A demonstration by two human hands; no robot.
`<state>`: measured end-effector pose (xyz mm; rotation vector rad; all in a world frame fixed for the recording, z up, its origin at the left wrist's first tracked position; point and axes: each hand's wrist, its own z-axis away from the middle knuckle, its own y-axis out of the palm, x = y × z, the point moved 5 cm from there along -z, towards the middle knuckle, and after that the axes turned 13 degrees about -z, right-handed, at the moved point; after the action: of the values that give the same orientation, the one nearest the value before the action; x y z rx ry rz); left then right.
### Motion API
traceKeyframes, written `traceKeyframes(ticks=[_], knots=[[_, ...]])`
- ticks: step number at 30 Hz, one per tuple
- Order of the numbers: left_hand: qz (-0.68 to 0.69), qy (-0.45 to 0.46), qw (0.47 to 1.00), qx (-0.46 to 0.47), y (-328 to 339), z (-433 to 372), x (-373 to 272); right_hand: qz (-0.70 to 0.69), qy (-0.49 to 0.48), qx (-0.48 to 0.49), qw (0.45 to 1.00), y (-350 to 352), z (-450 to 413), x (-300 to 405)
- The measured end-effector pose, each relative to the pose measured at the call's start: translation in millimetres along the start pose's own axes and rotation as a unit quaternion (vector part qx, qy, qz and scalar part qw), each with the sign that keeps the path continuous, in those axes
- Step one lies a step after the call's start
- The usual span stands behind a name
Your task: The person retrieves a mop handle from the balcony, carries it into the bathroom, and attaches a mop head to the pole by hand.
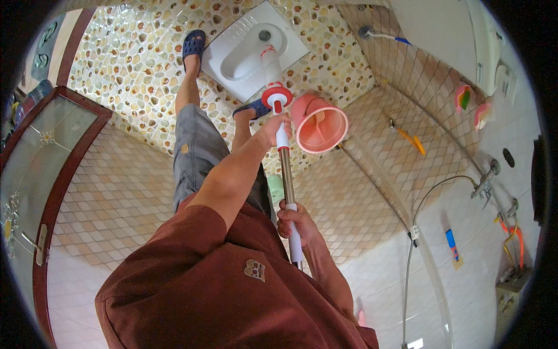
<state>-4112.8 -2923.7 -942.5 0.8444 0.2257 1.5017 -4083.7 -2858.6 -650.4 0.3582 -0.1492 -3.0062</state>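
Observation:
Both my hands grip the pole of a twist mop (285, 174), steel with white sleeves and red rings. My left hand (277, 129) is closed around the lower sleeve, just above a red disc (277, 95). Closer to my body, my right hand (296, 221) wraps the upper white sleeve. The whitish mop head (271, 65) overlaps the white squat toilet (231, 61) from this view; whether it touches the basin I cannot tell. Right of my left hand is a pink plastic bucket (320, 126), its mouth facing up towards me.
My feet, in navy clogs (194, 43), stand beside the toilet on a pebble-patterned floor (130, 65). A light green object (275, 187) is partly hidden behind the pole. On the right wall are a shower tap (484, 183), its hose and a toilet brush (379, 34). A framed glass door (48, 161) stands left.

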Motion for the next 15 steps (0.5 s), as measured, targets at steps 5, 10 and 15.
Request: traceKeyframes(ticks=[5,10,15], knots=[[0.108,0.021,0.987,0.114,10.7,1.4,-4.5,-0.135,0.026,0.113,0.984,-12.0,-7.8,-14.6],[-0.111,0.026,0.989,-0.093,15.0,-3.3,-2.2,0.003,-0.022,0.037,0.999,-26.1,-14.3,2.3],[-0.267,0.078,0.913,-0.300,-1.1,-2.6,9.2,0.695,-0.296,-0.179,0.630,-1.3,-24.8,60.0]])
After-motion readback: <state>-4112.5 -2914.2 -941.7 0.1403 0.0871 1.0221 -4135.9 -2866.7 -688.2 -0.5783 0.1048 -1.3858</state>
